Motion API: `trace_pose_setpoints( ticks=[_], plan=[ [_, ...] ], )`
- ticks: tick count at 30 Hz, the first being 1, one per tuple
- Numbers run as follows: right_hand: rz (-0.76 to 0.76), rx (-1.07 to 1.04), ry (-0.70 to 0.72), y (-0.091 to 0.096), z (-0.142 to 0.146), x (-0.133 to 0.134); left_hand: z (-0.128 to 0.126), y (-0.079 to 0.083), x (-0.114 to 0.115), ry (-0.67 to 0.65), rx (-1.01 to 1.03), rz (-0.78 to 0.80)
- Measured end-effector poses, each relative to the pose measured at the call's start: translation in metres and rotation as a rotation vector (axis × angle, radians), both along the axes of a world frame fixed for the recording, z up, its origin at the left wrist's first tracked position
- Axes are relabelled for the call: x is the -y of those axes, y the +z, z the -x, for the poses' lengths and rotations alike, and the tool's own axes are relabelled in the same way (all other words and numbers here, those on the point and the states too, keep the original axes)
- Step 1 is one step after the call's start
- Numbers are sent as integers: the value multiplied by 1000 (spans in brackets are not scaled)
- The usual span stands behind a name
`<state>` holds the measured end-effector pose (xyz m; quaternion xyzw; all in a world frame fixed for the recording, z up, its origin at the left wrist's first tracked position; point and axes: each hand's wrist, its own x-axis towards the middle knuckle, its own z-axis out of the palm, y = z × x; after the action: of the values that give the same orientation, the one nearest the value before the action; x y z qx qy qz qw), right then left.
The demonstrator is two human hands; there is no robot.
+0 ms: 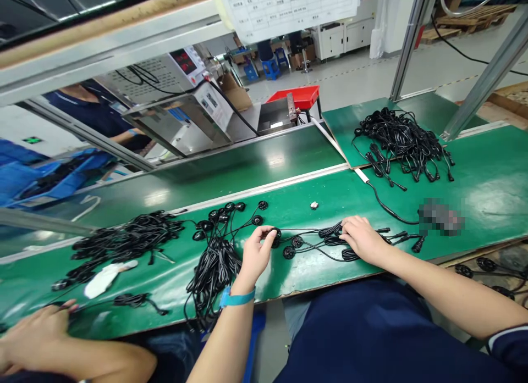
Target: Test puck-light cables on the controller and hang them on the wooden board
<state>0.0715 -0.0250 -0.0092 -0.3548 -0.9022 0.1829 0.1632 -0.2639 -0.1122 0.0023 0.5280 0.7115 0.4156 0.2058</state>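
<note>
My left hand [256, 256], with a blue band at the wrist, pinches a small round black connector [276, 238] on the end of a cable. Curled down over several coiled black cables [329, 234], my right hand [365, 240] grips them against the green bench. Two more round black ends [289, 252] lie between my hands. Plug ends [418, 244] stick out to the right of my right hand. Beside my left wrist rests a large bundle of black cables [214, 262], its round ends [229, 207] fanned toward the back.
A co-worker's hand [41, 328] is at the far left, near another cable pile [132, 234] and a white cloth-like item [105, 280]. More cables [400, 138] sit on a raised green board at right. A white-tipped lead [362, 176] runs to a blurred-out object [441, 216].
</note>
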Motion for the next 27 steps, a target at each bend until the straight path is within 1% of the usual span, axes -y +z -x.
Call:
trace_pose_setpoints(
  ticks=[3,5,7,10,13,15,17,20,24,27],
  plan=[
    [15,-22,69,6,-2,3,0,-5,0,8,18,14],
    [50,21,123,12,-3,4,1,-6,-2,6,20,21],
    [109,92,144,18,-4,5,2,-7,-4,4,18,26],
    [176,224,67,23,-2,7,2,-8,-10,-1,15,38],
    [163,316,-22,24,0,7,1,-7,-17,-9,19,44],
    [143,343,-28,24,0,6,1,-8,-20,-11,29,41],
    [131,359,-14,25,-1,5,2,-10,-22,-7,47,45],
    [127,372,-3,26,-2,3,5,-18,-24,6,75,62],
    [119,367,-49,21,0,2,9,-28,-23,7,94,65],
    [108,310,-59,18,3,4,11,-29,-22,16,83,74]
  ],
)
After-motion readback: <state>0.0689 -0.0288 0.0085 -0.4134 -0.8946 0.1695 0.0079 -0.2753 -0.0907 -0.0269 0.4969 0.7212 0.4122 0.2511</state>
